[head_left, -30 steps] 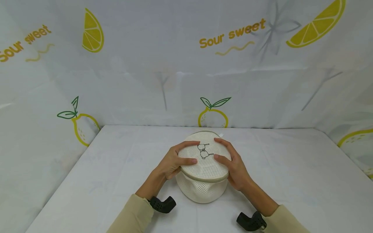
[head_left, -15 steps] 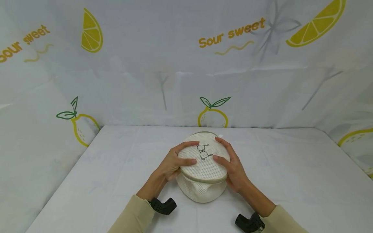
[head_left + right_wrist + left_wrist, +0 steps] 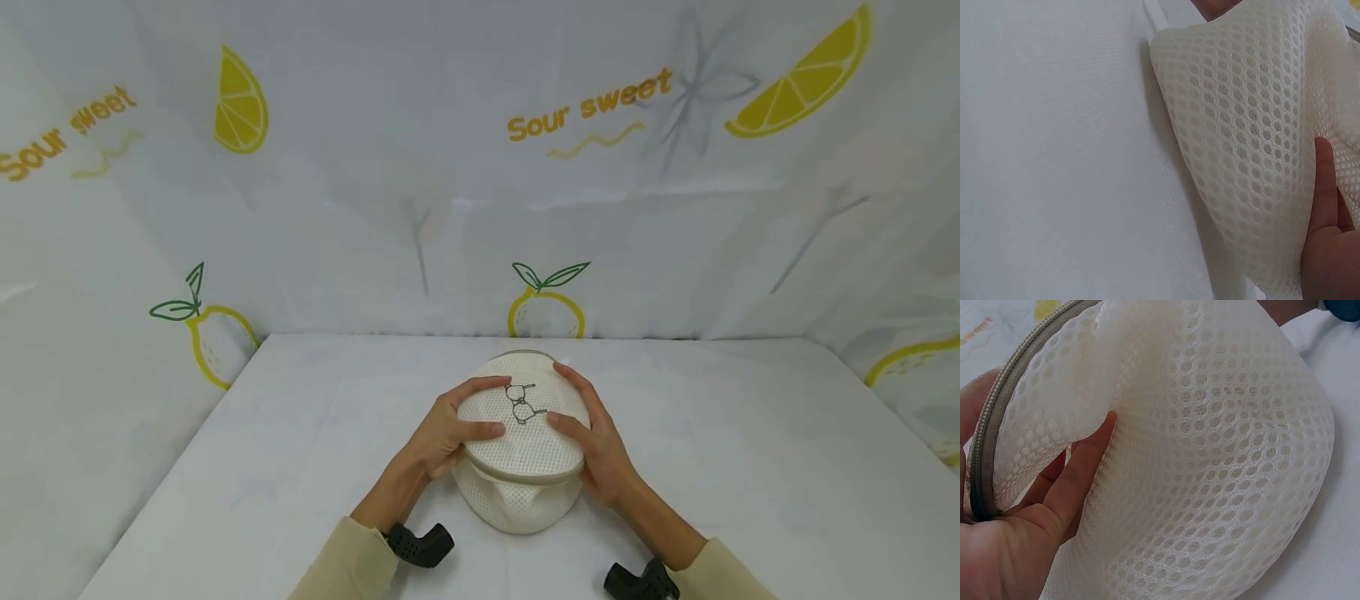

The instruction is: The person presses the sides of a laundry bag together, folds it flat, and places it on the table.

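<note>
A round cream mesh laundry bag (image 3: 525, 454) stands on the white-covered table, its flat top tilted toward me, with a dark line drawing and a beige zip round the rim. My left hand (image 3: 457, 425) grips the left side of the rim, thumb and index finger over the top. On the right side my right hand (image 3: 600, 442) holds it the same way. From the left wrist, the lower fingers (image 3: 1085, 475) press into the soft mesh wall under the zip (image 3: 988, 425). Fingers (image 3: 1325, 181) of the right hand push into the mesh wall (image 3: 1235, 119) too.
White cloth covers the table (image 3: 300, 467), whose far edge meets a white curtain (image 3: 360, 208) printed with lemons and lettering. Black devices (image 3: 422, 546) are strapped at both wrists, below the beige sleeves.
The head view has tilted up slightly, so everything sits a little lower in it. Both hands keep their hold on the mesh laundry bag, which has barely moved.
</note>
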`<state>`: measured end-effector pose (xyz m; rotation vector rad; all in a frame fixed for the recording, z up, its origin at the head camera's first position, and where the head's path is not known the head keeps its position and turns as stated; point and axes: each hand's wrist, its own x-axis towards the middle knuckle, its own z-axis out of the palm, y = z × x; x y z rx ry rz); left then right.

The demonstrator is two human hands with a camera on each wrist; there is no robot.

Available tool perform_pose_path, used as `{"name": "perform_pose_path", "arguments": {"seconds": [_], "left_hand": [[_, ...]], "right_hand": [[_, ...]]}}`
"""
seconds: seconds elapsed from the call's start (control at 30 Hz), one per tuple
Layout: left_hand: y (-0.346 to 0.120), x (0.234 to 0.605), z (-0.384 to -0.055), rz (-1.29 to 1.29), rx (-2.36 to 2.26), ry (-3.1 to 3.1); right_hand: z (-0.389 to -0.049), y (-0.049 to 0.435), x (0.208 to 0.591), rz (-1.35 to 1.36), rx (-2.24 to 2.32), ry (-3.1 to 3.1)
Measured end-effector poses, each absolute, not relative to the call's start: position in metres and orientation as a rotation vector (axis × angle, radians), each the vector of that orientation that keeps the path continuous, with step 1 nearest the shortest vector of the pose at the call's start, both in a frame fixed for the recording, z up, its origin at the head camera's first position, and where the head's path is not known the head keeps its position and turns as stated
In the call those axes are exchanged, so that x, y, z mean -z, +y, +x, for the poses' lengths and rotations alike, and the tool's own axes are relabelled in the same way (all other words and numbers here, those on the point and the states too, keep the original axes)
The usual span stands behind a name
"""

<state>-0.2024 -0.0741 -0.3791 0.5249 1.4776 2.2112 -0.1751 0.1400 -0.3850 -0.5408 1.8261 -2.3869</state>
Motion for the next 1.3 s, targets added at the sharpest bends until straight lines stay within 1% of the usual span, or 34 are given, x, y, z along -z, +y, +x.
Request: {"name": "perform_pose_path", "arguments": {"seconds": [0.4, 0.67, 0.87, 1.3], "left_hand": [[-0.075, 0.380, -0.199, 0.570, -2.218, 1.495], [-0.075, 0.380, -0.199, 0.534, -2.215, 1.467], [-0.078, 0.378, -0.199, 0.555, -2.218, 1.515], [-0.087, 0.371, -0.201, 0.572, -2.148, 1.548]], "right_hand": [[-0.175, 0.140, 0.386, -0.537, 2.390, 1.817], [-0.175, 0.142, 0.387, -0.527, 2.387, 1.789], [-0.176, 0.145, 0.384, -0.542, 2.368, 1.793], [-0.175, 0.156, 0.369, -0.351, 2.135, 2.091]]}}
